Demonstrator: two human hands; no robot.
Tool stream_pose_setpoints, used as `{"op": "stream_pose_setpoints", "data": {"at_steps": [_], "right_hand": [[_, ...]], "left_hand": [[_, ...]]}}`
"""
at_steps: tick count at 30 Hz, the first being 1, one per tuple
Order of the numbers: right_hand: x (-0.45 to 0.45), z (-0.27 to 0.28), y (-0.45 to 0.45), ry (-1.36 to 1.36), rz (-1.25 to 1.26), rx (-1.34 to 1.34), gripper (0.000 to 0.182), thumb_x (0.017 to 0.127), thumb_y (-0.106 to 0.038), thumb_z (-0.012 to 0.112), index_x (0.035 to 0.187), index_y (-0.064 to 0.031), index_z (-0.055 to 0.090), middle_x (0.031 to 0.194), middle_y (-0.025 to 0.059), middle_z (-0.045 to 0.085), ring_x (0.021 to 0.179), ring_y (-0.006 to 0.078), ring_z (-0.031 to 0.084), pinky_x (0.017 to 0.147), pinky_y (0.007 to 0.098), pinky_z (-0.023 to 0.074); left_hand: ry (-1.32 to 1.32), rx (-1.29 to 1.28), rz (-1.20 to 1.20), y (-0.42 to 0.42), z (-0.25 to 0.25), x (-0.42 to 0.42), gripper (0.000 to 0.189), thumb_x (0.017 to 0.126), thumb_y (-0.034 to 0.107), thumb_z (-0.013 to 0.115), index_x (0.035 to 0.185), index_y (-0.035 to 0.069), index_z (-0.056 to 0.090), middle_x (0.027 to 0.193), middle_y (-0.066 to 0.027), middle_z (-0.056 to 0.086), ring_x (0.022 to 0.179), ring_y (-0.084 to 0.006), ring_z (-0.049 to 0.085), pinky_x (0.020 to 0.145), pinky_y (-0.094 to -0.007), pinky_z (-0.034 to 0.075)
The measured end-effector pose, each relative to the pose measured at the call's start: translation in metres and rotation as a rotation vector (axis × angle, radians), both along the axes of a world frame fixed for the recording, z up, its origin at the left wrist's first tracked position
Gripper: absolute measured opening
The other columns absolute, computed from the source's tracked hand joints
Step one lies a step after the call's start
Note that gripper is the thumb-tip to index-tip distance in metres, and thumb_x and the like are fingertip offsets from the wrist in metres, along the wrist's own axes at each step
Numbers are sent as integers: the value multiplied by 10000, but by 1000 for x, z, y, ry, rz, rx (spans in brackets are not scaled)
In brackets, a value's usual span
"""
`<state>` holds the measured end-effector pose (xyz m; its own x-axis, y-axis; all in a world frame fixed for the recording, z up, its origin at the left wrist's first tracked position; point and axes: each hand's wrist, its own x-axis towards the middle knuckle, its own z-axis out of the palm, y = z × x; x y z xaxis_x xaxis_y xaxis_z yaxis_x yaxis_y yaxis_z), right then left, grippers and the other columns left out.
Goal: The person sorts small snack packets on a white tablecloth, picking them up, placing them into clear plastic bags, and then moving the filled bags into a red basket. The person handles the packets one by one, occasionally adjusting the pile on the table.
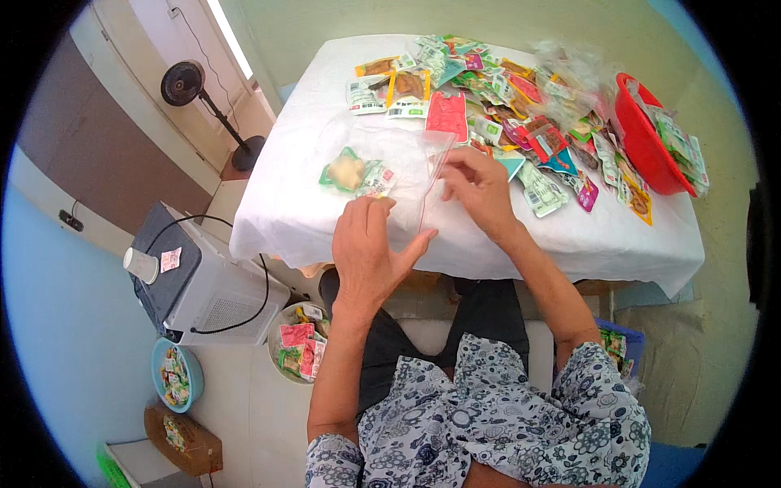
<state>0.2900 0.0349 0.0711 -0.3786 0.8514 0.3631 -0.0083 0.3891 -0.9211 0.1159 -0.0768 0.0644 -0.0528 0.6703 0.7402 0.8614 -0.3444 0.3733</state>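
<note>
A clear plastic zip bag [406, 143] with a red seal line lies on the white tablecloth [287, 152]. Inside it are a green snack packet [345, 171] and a white-and-green packet [379, 177]. My left hand [371, 247] rests on the bag's near part, palm down, thumb stretched toward the seal line. At the bag's right edge, my right hand [476, 186] has its thumb and fingers bent close to the seal line; whether they pinch the film cannot be told. A red packet [447, 116] and a yellow-edged packet [409, 91] lie just beyond the bag.
Many snack packets [546, 189] and loose clear bags [567, 67] cover the table's right half. A red basin [640, 134] of packets leans at the right. On the floor are a blue basin [198, 372], a round container [277, 360], a cardboard box [204, 451], a white appliance [232, 299] and a fan [244, 152].
</note>
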Motion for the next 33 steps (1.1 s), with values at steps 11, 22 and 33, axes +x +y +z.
{"op": "stream_pose_setpoints", "data": {"at_steps": [11,22,33], "right_hand": [[-2,10,21,-412,-390,650,232,817,-112,678,1046,-80,657,972,104,652,826,301,637,697,393,511],[-68,156,87,-229,-199,748,202,928,-255,643,934,-63,706,797,29,673,719,165,633,647,308,492],[-92,176,81,82,19,499,136,945,-95,619,1024,-2,679,868,46,683,775,114,646,677,260,534]], "left_hand": [[-143,8,-36,3,-14,-9,172,857,16,657,1029,21,659,926,-136,594,797,-298,609,694,-390,495],[-602,-91,-150,30,131,-103,254,1016,265,572,997,51,707,723,-6,647,512,-22,491,456,-185,377],[-442,224,-76,26,137,-106,186,988,163,604,1030,9,700,906,-74,711,752,-126,667,631,-246,520]]}}
